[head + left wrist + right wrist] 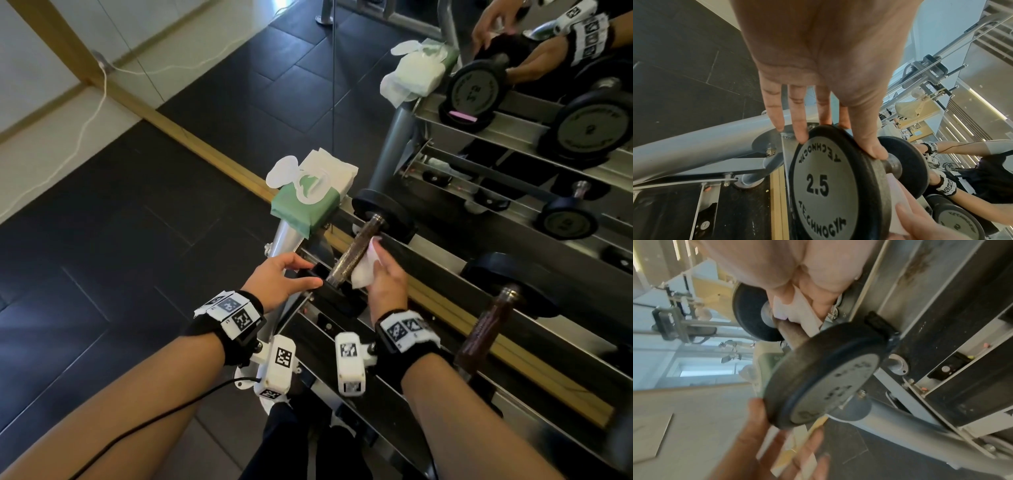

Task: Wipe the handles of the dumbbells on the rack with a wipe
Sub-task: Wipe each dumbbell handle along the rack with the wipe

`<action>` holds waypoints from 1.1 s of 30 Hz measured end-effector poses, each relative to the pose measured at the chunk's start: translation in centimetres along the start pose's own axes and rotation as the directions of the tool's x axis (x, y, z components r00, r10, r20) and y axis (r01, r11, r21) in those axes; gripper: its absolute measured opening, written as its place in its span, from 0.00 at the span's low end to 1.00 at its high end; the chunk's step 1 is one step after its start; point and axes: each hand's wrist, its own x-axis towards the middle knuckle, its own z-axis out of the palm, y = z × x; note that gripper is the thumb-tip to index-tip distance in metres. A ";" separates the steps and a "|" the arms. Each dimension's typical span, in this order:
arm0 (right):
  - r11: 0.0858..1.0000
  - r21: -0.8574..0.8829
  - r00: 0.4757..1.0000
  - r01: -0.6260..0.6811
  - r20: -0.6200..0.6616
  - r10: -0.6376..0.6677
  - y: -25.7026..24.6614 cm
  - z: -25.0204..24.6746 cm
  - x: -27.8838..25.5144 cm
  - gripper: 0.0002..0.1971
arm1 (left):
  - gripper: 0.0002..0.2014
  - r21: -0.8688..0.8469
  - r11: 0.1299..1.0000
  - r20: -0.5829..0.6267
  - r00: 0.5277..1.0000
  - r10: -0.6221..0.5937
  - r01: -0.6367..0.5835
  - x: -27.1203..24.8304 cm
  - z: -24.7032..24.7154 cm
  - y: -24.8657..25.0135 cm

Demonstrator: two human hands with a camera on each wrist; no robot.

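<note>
A small dumbbell marked 2.5 lies on the rack's (445, 265) top rail at its left end. My left hand (294, 274) rests on the rim of its near plate (826, 186) with straight fingers (797, 123) on the outer face and the thumb over the rim. My right hand (383, 274) grips a white wipe (363, 274) wrapped against the dark knurled handle (352, 253), near its middle. In the right wrist view the wipe (797, 305) sits pinched on the handle (791, 331) between both plates. The far plate (383, 212) stands free.
A green pack of wipes (308, 198) with its lid open sits on the rack's post top, just left of the dumbbell. A second, larger dumbbell (479, 332) lies to the right. A mirror (513, 102) behind the rack reflects it all. Dark floor tiles spread to the left.
</note>
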 end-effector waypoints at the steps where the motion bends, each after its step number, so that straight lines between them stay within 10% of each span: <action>1: 1.000 -0.015 1.000 -0.003 0.004 0.004 0.5 -0.4 -0.7 0.24 | 0.11 -0.001 1.000 -0.003 1.000 0.003 -0.003 0.0 0.0 0.0; 24: 0.956 0.264 0.965 -0.128 -0.189 0.181 -1.1 0.4 1.9 0.18 | 0.15 0.028 0.999 0.009 1.000 0.017 -0.018 -0.7 0.1 0.0; 33: 0.982 0.186 0.989 -0.027 -0.141 0.053 0.8 1.8 1.7 0.19 | 0.16 0.060 0.997 -0.006 0.999 0.042 -0.041 -0.9 0.2 0.2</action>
